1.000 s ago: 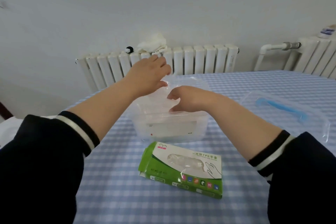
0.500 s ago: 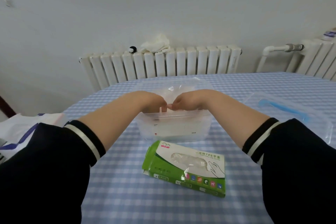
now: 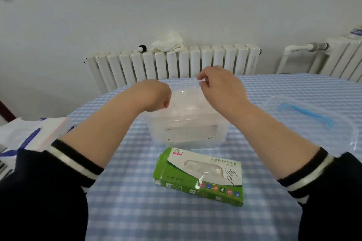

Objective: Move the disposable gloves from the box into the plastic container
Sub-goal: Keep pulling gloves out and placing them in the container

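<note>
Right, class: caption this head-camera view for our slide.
Both hands hold a clear glove over the plastic container, green box nearby.

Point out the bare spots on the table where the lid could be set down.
Bare cloth lies left of the green glove box, toward the near edge, and behind the lid. Crowded: both hands work over the plastic container, the box just before it.

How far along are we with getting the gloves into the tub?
Done: the tub stands open, its lid lying to the right, and pale gloves seem to lie inside. In hand: both the left hand and right hand pinch a clear glove above the tub. Left: the green box shows more gloves through its window.
</note>
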Demonstrator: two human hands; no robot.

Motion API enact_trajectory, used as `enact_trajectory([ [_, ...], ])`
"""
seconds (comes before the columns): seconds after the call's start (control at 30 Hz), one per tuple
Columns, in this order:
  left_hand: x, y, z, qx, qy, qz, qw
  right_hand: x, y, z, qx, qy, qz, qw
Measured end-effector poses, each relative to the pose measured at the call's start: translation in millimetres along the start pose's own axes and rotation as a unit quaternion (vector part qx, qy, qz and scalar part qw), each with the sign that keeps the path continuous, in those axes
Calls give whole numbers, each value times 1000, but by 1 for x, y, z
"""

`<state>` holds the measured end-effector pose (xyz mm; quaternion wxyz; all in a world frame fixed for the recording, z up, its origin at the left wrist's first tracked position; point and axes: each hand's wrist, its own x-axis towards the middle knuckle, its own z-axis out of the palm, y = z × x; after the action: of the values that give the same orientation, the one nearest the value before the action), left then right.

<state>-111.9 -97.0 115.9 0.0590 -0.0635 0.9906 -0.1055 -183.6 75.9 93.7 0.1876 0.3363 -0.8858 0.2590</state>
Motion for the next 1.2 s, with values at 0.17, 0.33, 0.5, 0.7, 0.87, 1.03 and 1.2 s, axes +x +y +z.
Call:
enact_trajectory([
  [0.17, -36, 6, 16, -135, 269, 15, 953, -58, -5, -27, 271, -105, -36, 956],
  [0.33, -73, 47, 57, -201, 372, 141, 895, -99, 11, -8, 92, -323, -98, 937],
  [0.5, -75, 66, 91, -211, 162, 134, 955, -104, 25, 11, 83, -414, -97, 901],
  [0.7, -76, 67, 111, -239, 59, 148, 958, -113, 30, 32, 68, -353, -122, 925],
  [0.87, -78, 67, 112, -251, 57, 154, 954, -114, 31, 33, 187, -269, -94, 940],
  [1.03, -78, 68, 108, -245, 39, 131, 960, -107, 23, 9, 374, -182, 29, 909],
  [1.2, -77, 66, 110, -235, 18, 131, 963, -99, 15, -23, 597, -96, 163, 779],
])
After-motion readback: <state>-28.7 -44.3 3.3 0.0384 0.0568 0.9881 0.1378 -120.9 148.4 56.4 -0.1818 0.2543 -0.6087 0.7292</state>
